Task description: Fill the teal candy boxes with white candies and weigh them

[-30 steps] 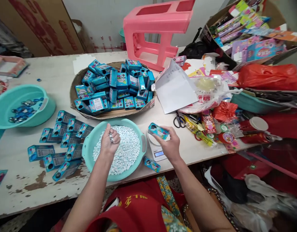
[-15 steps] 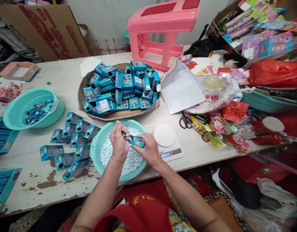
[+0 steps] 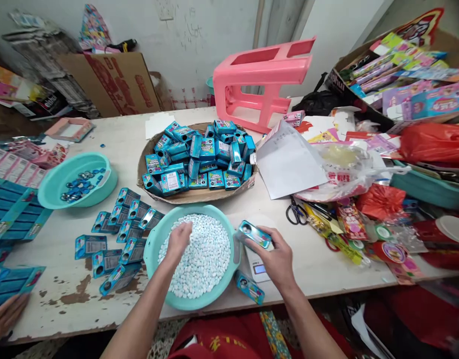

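Head view, left hand (image 3: 179,238) back in pellets (image 3: 205,262), grip unclear, right hand (image 3: 277,257) clasping box (image 3: 254,234)

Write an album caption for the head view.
Left hand in a teal basin of white pellets; right hand holding a blue box by a scale.

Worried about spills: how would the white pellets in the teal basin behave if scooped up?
The white pellets look small and rounded, so they would probably roll and scatter easily. Heaped loose in the basin, they likely shift under the left hand rather than clump.
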{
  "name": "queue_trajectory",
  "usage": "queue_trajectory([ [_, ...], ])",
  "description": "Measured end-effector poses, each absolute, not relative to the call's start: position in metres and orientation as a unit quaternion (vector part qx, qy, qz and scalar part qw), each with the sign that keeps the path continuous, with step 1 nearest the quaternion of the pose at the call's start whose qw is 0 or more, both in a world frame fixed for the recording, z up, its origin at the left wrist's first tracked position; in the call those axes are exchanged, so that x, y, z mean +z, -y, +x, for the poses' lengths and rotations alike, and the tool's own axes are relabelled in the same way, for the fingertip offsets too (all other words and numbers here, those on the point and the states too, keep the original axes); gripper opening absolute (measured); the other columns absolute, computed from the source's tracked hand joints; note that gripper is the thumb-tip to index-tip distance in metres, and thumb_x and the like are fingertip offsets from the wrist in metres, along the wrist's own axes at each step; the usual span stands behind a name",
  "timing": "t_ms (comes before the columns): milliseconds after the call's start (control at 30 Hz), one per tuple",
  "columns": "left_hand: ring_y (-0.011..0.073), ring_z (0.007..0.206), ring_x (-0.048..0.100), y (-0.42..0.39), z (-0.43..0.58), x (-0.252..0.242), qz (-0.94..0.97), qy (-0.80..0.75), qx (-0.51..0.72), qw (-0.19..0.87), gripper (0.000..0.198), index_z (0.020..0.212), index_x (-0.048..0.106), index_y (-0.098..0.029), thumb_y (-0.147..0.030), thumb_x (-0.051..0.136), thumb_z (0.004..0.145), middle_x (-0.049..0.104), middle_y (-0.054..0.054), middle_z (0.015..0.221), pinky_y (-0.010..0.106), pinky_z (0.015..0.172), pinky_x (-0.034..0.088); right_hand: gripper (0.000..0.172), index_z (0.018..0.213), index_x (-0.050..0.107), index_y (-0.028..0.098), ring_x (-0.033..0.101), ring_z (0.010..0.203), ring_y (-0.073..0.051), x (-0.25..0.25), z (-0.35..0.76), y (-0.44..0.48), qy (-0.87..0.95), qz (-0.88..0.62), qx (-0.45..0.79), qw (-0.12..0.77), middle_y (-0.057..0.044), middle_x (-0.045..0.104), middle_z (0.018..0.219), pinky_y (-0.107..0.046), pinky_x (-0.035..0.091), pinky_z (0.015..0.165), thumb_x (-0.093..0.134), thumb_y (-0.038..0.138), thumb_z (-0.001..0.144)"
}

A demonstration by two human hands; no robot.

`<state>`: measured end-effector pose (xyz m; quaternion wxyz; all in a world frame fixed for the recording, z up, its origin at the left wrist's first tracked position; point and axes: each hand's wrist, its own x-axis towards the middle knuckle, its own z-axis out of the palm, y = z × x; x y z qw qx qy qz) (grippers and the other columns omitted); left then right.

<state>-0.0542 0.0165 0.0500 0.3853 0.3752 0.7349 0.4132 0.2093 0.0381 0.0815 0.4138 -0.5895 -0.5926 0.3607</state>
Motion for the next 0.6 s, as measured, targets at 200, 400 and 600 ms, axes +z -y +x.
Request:
queue_trajectory([
  [200, 0.0282, 0.107, 0.052, -0.056, -0.090, 0.054, 0.585, -0.789, 0.180, 0.059, 0.030, 0.104, 0.061, -0.021, -0.041, 0.049, 0.085, 0.061, 0.011, 0.108, 0.039, 0.091, 0.037, 0.041, 0.097, 0.065, 0.021, 0.061, 0.091, -0.025, 0.022, 0.254, -0.056, 0.572, -0.653, 0.277, 0.413, -0.006, 0.064, 0.094, -0.040, 0.048, 0.081, 0.070, 0.051, 0.070],
  [400, 0.0430, 0.111, 0.049, -0.176, -0.129, 0.059, 0.435, -0.889, 0.078, 0.117, 0.085, 0.137, 0.031, -0.011, -0.050, 0.065, 0.069, 0.036, 0.029, 0.134, 0.051, 0.087, 0.040, 0.058, 0.121, 0.053, 0.020, 0.052, 0.112, -0.031, 0.004, 0.264, -0.054, 0.584, -0.650, 0.233, 0.426, -0.014, 0.056, 0.118, -0.050, 0.046, 0.090, 0.068, 0.049, 0.073],
  [600, 0.0329, 0.107, 0.054, -0.161, -0.106, 0.076, 0.380, -0.839, 0.311, 0.233, 0.062, 0.121, 0.049, -0.017, -0.039, 0.068, 0.066, 0.052, 0.017, 0.119, 0.043, 0.087, 0.042, 0.062, 0.134, 0.040, 0.021, 0.043, 0.124, -0.030, 0.050, 0.248, -0.033, 0.614, -0.616, 0.119, 0.479, -0.016, 0.046, 0.131, -0.053, 0.041, 0.098, 0.066, 0.035, 0.080],
])
